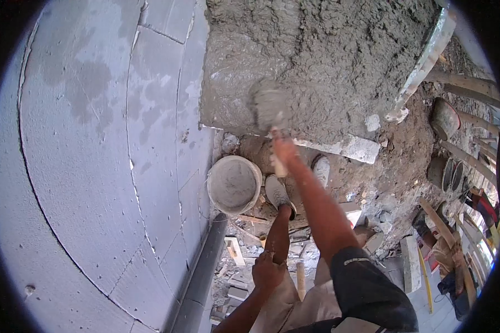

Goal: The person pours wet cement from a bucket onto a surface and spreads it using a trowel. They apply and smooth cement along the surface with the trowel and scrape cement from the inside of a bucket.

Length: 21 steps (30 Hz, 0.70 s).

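My right hand [284,147] is closed around the pale handle of a trowel [269,102]. The trowel's blade, smeared by motion, lies against wet grey mortar [339,66] near the front edge of the spread layer. My left hand [268,272] is lower down at my bent leg [278,241], its fingers curled over it. Left of my shoes [276,190] stands a round bucket [234,185], coated with mortar and holding grey material whose depth I cannot tell.
A pale block wall [105,139] rises along the left, with a dark pipe [197,277] at its foot. Mortar-crusted boards [364,149] edge the layer at front and right [428,55]. Buckets [444,118], timber poles [466,86] and rubble [383,216] lie to the right.
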Tool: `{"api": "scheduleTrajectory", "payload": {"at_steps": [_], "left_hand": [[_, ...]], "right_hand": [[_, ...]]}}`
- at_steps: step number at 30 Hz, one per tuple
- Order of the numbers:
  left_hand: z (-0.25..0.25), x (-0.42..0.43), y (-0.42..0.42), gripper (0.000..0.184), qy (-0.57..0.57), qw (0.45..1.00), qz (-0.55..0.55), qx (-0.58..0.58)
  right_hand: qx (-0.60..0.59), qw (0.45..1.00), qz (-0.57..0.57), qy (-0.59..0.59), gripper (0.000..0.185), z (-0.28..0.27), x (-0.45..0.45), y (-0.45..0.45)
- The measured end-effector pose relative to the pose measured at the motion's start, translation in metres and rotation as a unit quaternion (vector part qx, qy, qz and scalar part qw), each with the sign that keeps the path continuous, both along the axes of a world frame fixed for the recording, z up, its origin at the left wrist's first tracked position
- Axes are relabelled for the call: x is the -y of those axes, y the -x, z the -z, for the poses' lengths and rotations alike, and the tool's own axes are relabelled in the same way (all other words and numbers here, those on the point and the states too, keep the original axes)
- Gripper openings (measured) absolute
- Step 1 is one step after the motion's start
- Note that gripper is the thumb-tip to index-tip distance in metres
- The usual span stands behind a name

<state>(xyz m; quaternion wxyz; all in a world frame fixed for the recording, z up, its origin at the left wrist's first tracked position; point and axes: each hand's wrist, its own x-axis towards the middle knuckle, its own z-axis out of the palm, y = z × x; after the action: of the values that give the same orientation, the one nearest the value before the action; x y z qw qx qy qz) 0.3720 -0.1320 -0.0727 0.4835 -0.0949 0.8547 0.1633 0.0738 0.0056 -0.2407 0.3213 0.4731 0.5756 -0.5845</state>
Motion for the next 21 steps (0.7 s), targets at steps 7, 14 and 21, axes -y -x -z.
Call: {"api": "scheduleTrajectory", "payload": {"at_steps": [7, 14, 21], "left_hand": [[0.004, 0.016, 0.001, 0.053, -0.019, 1.000, 0.011, -0.006], [0.009, 0.019, -0.007, 0.055, -0.020, 1.000, 0.007, 0.017], [0.017, 0.012, -0.028, 0.054, -0.014, 0.998, 0.059, -0.018]], "right_hand": [[0.005, 0.930, -0.299, -0.213, 0.075, 0.020, -0.031, -0.058], [-0.038, 0.930, -0.063, -0.360, 0.065, 0.008, -0.112, -0.104], [-0.175, 0.909, -0.329, -0.187, 0.039, 0.036, 0.051, -0.037]]}}
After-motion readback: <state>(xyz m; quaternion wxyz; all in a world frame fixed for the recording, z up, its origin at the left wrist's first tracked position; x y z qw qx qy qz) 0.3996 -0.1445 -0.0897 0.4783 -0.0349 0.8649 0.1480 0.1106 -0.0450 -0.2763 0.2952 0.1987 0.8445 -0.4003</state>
